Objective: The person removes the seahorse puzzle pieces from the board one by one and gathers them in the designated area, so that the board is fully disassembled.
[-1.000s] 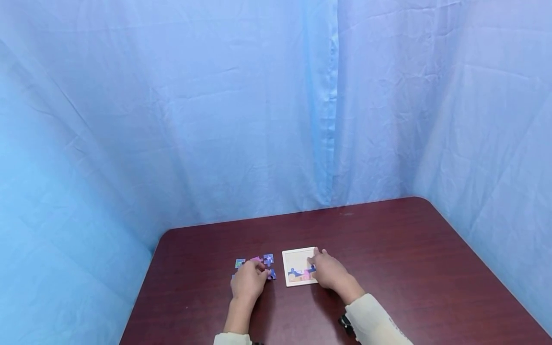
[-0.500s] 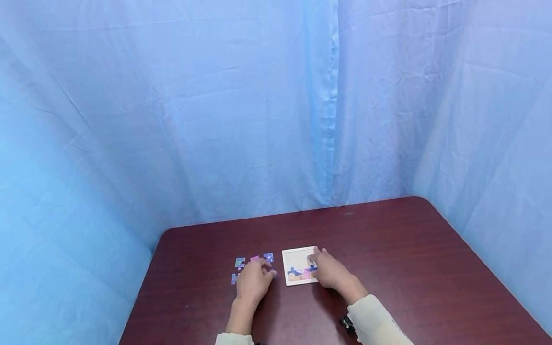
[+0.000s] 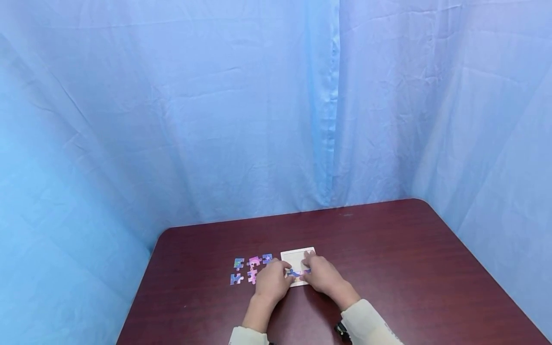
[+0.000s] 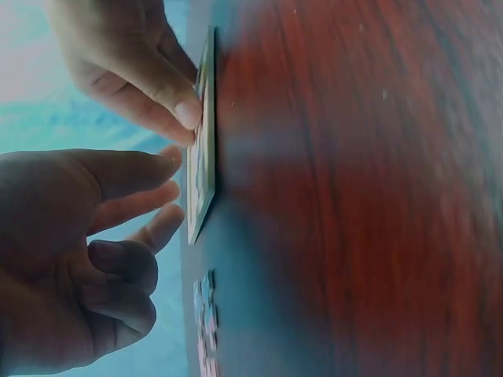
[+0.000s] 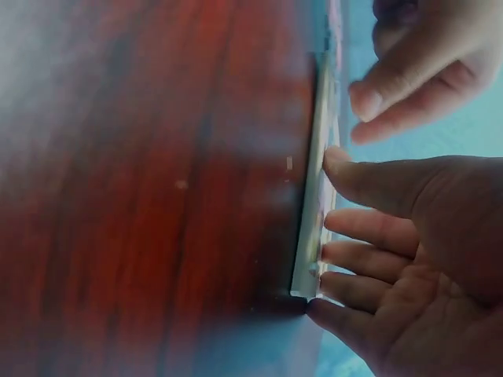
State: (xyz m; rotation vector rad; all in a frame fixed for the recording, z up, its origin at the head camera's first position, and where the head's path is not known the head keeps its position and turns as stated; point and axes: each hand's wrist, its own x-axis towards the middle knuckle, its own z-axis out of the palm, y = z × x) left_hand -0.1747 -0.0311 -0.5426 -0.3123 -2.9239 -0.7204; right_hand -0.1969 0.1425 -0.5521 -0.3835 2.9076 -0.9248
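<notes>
A white-rimmed square puzzle tray (image 3: pixel 298 250) lies on the table with blue, pink and tan pieces along its near side. My left hand (image 3: pixel 272 281) is over its left edge, thumb and fingertips close above it. In the left wrist view two of that hand's fingers are curled in, and I cannot tell whether a puzzle piece is between thumb and fingertips. My right hand (image 3: pixel 323 275) rests on the tray's right side. In the right wrist view its extended fingers (image 5: pixel 365 263) touch the tray along its edge and its thumb touches the near end.
Several loose jigsaw pieces lie left of the tray, among them a pink one (image 3: pixel 254 261), a blue one with a star (image 3: pixel 267 258) and a blue one (image 3: pixel 235 279). The dark red table (image 3: pixel 388 249) has a blue curtain (image 3: pixel 258 120) behind it.
My left hand has moved right from the loose pieces to the tray's left edge, uncovering pieces at the left. My right hand stays at the tray, its thumb shifted slightly left.
</notes>
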